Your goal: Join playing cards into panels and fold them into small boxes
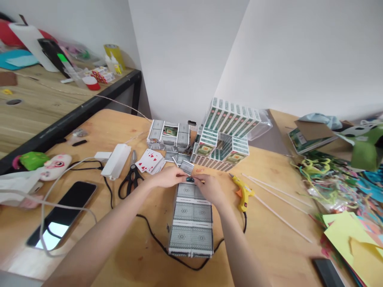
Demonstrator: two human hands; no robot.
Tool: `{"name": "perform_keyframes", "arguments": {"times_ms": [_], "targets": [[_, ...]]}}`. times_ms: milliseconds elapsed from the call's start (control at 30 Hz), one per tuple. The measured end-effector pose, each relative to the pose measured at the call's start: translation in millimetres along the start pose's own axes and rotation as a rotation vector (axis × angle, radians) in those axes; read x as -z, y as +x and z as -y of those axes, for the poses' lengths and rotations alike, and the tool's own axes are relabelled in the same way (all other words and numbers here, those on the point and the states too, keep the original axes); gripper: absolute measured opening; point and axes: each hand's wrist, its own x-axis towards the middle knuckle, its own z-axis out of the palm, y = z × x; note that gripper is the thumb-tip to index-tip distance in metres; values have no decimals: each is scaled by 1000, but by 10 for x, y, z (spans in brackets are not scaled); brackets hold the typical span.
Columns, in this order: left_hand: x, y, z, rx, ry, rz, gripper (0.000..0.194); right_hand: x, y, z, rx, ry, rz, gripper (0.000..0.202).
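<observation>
A long block covered in grey-green patterned playing cards [191,215] lies on the wooden table in front of me. At its far end, my left hand [172,176] and my right hand [208,186] meet with pinched fingers on a small dark green piece [190,179]. A loose patterned card [187,166] lies just beyond the fingertips. Behind it stands another card-covered structure [169,134] with a window-like opening. Face-up heart cards [149,160] are fanned to the left of my hands.
Black scissors [131,180], a white power strip [116,161] and a phone [64,213] lie left. Stacked card boxes [230,119] stand behind. A yellow glue gun [243,193], white sticks [281,215] and craft scraps lie right. A black cable loops round the block.
</observation>
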Motion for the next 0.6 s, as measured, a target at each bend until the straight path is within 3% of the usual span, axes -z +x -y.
{"name": "perform_keyframes", "arguments": {"times_ms": [233, 433, 600], "targets": [[-337, -219, 7, 41, -145, -190, 51, -26, 49, -42, 59, -8, 6, 30], [-514, -285, 36, 62, -260, -329, 40, -134, 48, -104, 59, -19, -54, 32], [-674, -303, 78, 56, -303, -449, 34, -47, 66, -128, 86, 17, 20, 28]]}}
